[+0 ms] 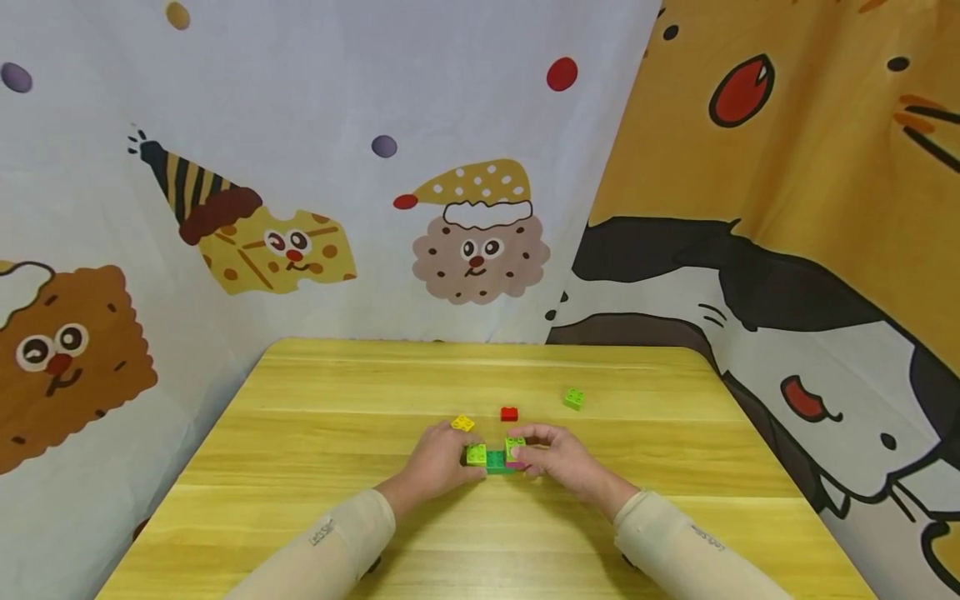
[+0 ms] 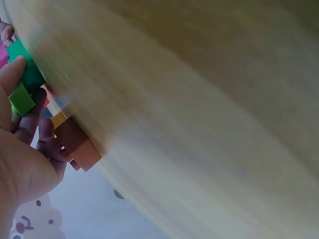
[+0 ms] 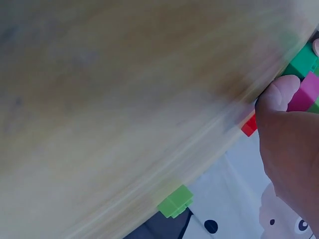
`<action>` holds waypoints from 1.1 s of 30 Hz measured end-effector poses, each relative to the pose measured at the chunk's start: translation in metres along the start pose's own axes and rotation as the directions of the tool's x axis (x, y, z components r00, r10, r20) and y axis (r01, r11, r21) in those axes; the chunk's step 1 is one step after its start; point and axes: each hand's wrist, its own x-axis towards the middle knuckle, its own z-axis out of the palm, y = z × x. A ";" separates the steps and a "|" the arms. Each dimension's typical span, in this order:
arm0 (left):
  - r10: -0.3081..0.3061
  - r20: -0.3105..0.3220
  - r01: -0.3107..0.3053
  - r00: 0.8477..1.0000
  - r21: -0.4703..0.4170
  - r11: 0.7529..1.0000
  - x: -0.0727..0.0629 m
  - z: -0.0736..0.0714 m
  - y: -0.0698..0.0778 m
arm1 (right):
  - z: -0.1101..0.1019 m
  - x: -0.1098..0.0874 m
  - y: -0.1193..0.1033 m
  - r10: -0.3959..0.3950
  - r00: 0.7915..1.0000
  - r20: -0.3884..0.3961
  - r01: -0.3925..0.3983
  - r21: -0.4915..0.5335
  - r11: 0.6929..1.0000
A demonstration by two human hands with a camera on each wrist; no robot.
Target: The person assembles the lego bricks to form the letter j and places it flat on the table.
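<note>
A dark green building brick [image 1: 496,462] lies on the table between the hands, with a lime brick [image 1: 476,454] on its left end. My left hand [image 1: 440,459] pinches this left end, its thumb on the near side. At the other end, my right hand [image 1: 564,460] grips a lime brick [image 1: 514,447] stacked on a pink brick [image 3: 304,93]. The pink brick meets the green one; whether they are pressed together I cannot tell. An orange-brown brick [image 2: 79,143] sits close to the left fingers in the left wrist view.
Beyond the left hand is a yellow brick [image 1: 462,423]. A red brick [image 1: 509,414] lies behind the assembly, and a loose lime brick [image 1: 573,399] farther back to the right. Printed cloth [image 1: 315,100] hangs behind the wooden table [image 1: 337,383].
</note>
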 end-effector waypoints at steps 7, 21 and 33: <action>-0.013 0.011 0.013 1.000 -0.005 1.000 0.000 0.001 0.001 | 0.000 0.000 0.002 0.012 1.000 0.002 -0.012 0.023 1.000; -0.058 0.056 0.063 0.997 -0.106 0.992 -0.003 0.002 0.002 | -0.001 -0.002 0.003 0.023 1.000 -0.004 -0.023 0.026 0.999; -0.054 0.056 0.060 0.997 -0.100 0.993 -0.002 0.004 0.000 | 0.000 -0.001 0.003 0.036 0.999 -0.005 -0.036 0.027 0.999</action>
